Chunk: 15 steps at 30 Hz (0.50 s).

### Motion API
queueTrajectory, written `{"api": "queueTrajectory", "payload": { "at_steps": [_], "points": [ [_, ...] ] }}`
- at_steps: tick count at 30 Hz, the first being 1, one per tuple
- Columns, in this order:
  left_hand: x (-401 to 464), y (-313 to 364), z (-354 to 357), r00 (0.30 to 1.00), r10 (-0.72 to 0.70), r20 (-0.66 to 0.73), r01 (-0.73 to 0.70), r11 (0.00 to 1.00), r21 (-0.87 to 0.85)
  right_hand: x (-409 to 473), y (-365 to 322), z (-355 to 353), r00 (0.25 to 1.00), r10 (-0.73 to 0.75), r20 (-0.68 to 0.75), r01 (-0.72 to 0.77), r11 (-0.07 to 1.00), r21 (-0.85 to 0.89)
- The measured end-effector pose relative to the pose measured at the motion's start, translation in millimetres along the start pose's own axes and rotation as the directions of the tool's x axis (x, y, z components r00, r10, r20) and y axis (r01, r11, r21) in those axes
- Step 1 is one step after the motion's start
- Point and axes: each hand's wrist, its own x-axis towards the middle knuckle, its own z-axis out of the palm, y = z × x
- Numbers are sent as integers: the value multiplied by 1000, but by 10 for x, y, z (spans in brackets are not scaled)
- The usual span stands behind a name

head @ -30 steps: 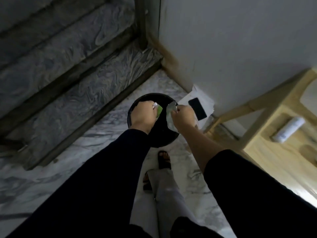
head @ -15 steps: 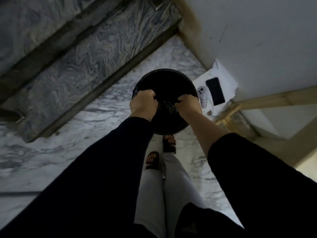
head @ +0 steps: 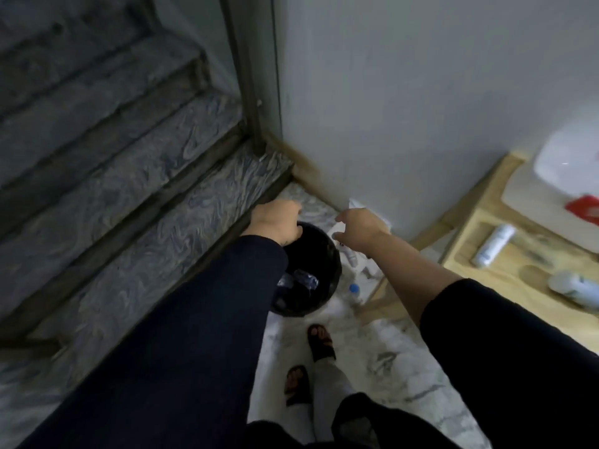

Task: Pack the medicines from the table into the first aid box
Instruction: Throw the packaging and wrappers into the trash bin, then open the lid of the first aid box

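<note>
My left hand (head: 275,222) hovers over the far rim of a black bin (head: 327,270) on the floor, fingers curled under, nothing visible in it. My right hand (head: 361,228) hangs just right of the bin with fingers apart and empty. Crumpled clear wrappers (head: 301,280) lie inside the bin. At the right edge a white first aid box (head: 557,176) with a red mark stands on a wooden table (head: 505,270). A white tube (head: 492,246) and a blurred pale container (head: 573,286) lie on the table.
Marble stairs (head: 146,205) rise on the left; a grey wall (head: 421,108) stands behind the bin. White papers (head: 359,205), a white device (head: 351,259) and a blue-capped bottle (head: 355,288) sit on the floor by the table leg. My sandalled feet (head: 319,340) stand below the bin.
Both hands have lifted off the bin and moved apart; the wrappers they held a second ago now lie in the bin. The view has swung right, showing the table and box.
</note>
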Motion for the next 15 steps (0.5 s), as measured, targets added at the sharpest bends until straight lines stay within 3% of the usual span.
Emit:
{"api": "queueTrajectory", "payload": {
  "at_steps": [4, 10, 15],
  "points": [
    [-189, 462, -378, 989, 116, -92, -111, 992, 56, -497, 251, -370, 988, 71, -139, -64, 997, 51],
    [-215, 1303, -660, 950, 293, -111, -280, 952, 120, -1072, 910, -745, 929, 204, -310, -178, 978, 111],
    [-122, 2141, -670, 865, 478, -152, -457, 876, 153, -1504, 1675, -916, 837, 360, -412, -307, 932, 191]
  ]
}}
